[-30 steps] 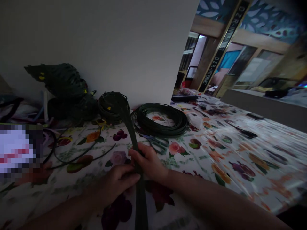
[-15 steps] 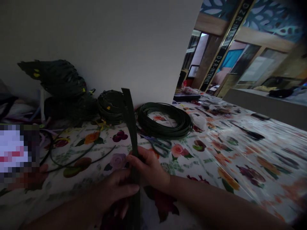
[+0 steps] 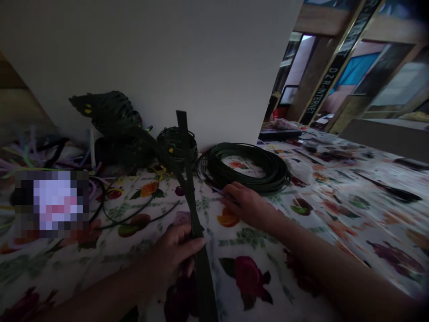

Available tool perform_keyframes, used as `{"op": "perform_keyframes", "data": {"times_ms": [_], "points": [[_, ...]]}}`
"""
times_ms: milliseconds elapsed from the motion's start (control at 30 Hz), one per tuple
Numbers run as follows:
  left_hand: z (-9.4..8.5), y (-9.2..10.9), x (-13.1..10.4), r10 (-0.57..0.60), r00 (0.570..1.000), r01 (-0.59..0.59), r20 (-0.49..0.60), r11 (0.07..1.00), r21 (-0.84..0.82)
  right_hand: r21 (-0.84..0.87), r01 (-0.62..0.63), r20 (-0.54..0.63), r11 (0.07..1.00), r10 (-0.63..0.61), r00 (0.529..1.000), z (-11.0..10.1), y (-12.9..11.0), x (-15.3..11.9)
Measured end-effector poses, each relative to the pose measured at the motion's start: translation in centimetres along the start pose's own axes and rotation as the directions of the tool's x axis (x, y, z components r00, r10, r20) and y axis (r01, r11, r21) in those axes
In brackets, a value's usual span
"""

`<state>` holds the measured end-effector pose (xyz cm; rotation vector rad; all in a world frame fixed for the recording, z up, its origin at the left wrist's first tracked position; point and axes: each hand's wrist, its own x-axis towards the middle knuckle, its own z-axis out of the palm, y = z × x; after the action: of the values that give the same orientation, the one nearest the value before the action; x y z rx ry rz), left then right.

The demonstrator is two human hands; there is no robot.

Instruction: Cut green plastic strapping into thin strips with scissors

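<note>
Dark green flat strips (image 3: 189,179) stand upright in front of me, their upper ends spread into a fork. My left hand (image 3: 181,250) is closed around them, thumb across the front, and their lower part runs down past the bottom of the view. Over the scissors (image 3: 216,190), my right hand (image 3: 244,203) has its fingers closed and covers the handles; only a bit of blade shows. Just behind that hand lies a big coil of dark green strip (image 3: 248,181).
A smaller coil with yellow bits (image 3: 177,145) and a dark woven bundle (image 3: 112,114) stand by the wall. Loose strips curve over the flowered tablecloth (image 3: 234,243) at left, near a pixelated patch. Clear plastic bag (image 3: 300,172) and small items lie to the right.
My right hand has let go of the strips and reached forward right onto the scissors. My left hand still holds the strips, whose tops now fork wider. The view has turned left.
</note>
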<state>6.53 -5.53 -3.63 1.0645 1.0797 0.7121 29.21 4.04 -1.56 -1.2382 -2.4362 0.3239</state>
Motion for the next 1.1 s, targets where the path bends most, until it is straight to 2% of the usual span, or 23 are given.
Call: {"op": "perform_keyframes", "data": {"times_ms": [67, 133, 233, 333, 467, 633, 800, 1100], "points": [[-0.3, 0.2, 0.1, 0.035, 0.998, -0.036, -0.048, 0.999, -0.006, -0.183, -0.054, 0.074, 0.982, 0.068, 0.995, -0.2, 0.9, 0.1], [-0.8, 0.5, 0.3, 0.062, 0.996, -0.062, -0.066, 0.998, 0.000, -0.286, -0.064, 0.146, 0.956, 0.109, 0.983, -0.4, 1.4, 0.0], [-1.6, 1.0, 0.5, 0.085, 0.992, -0.085, -0.090, 0.996, 0.009, -0.346, -0.083, 0.195, 0.934, 0.159, 0.968, -0.8, 1.4, -0.2], [-2.7, 1.5, 0.8, 0.142, 0.979, -0.139, -0.146, 0.990, 0.031, -0.388, -0.145, 0.193, 0.910, 0.234, 0.953, -1.2, 1.3, -0.2], [-4.6, 2.2, 1.1, 0.195, 0.950, -0.162, -0.244, 0.975, 0.150, -0.394, -0.167, 0.228, 0.904, 0.272, 0.935, -1.5, 1.1, -0.1], [-6.8, 3.2, 1.3, 0.228, 0.924, -0.137, -0.307, 0.947, 0.291, -0.431, -0.174, 0.247, 0.885, 0.302, 0.921, -1.5, 1.0, -0.1], [-7.7, 3.9, 1.3, 0.218, 0.907, -0.098, -0.360, 0.941, 0.324, -0.457, -0.180, 0.246, 0.871, 0.319, 0.915, -1.6, 1.3, -0.1], [-9.0, 3.2, 1.9, 0.217, 0.908, -0.111, -0.360, 0.950, 0.293, -0.388, -0.130, 0.322, 0.912, 0.266, 0.909, -3.3, 1.3, -0.8]]}}
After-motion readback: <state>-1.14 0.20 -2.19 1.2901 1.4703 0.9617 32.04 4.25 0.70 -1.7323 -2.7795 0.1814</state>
